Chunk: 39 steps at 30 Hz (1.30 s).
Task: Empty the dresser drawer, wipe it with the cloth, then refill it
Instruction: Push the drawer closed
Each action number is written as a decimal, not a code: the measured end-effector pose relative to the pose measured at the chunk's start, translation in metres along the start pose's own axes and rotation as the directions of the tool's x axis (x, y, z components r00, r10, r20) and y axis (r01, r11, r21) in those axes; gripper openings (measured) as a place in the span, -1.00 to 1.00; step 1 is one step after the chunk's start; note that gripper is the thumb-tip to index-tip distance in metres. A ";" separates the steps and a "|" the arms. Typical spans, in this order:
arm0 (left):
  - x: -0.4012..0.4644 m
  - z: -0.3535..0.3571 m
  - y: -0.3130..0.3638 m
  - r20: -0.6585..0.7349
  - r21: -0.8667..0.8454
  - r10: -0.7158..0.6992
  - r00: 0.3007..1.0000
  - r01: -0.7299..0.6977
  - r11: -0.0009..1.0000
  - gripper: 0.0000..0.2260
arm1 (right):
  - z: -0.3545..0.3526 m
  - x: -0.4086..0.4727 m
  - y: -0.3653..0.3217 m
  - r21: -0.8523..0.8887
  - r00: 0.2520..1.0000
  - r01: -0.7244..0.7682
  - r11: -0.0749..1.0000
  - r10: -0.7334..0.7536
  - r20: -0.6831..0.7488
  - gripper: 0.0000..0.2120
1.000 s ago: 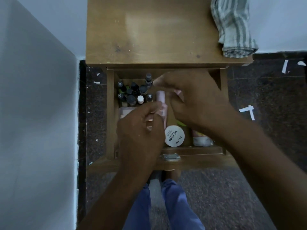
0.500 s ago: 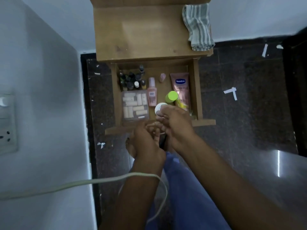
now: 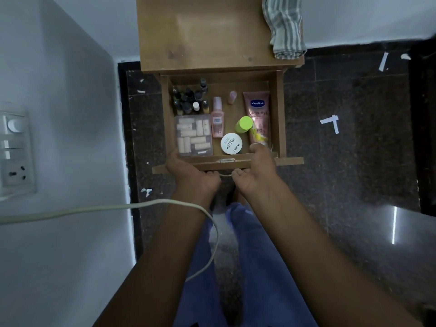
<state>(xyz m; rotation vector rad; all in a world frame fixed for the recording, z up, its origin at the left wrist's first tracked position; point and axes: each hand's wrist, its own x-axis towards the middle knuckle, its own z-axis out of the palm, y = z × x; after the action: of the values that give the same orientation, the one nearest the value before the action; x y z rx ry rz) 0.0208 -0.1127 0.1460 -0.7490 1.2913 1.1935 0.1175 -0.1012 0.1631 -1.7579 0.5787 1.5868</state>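
Wooden drawer (image 3: 280,109) pulled open, full of cosmetics; striped cloth (image 3: 284,27) bunched on the dresser top (image 3: 200,31)
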 end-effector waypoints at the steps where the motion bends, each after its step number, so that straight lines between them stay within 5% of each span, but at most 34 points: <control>1: 0.004 0.000 0.001 0.023 -0.017 0.014 1.000 -0.014 1.000 -0.50 | 0.001 0.000 0.001 0.025 1.000 0.000 1.000 0.000 0.000 -0.57; 9: 0.014 0.018 0.009 0.023 -0.003 0.070 0.997 -0.070 0.998 -0.44 | 0.017 0.007 0.002 0.089 0.999 0.027 0.996 -0.029 0.017 -0.74; 17: 0.026 0.040 0.018 0.097 -0.070 0.072 0.993 -0.065 0.995 -0.44 | 0.037 0.014 -0.016 0.110 0.995 0.054 0.992 -0.064 0.083 -0.73; 22: 0.038 0.053 0.023 0.140 -0.104 0.079 0.987 -0.064 0.992 -0.44 | 0.045 0.030 -0.031 0.149 0.995 0.044 0.988 -0.056 0.082 -0.46; 39: 0.049 0.115 0.048 0.223 -0.131 0.047 0.974 -0.018 0.991 -0.45 | 0.089 0.043 -0.080 0.193 0.974 0.082 0.978 -0.120 0.190 -0.57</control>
<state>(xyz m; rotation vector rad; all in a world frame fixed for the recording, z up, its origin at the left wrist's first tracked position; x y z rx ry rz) 0.0053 0.0190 0.1293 -0.6652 1.0500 1.3567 0.1222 0.0227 0.1350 -1.4484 0.5112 1.5644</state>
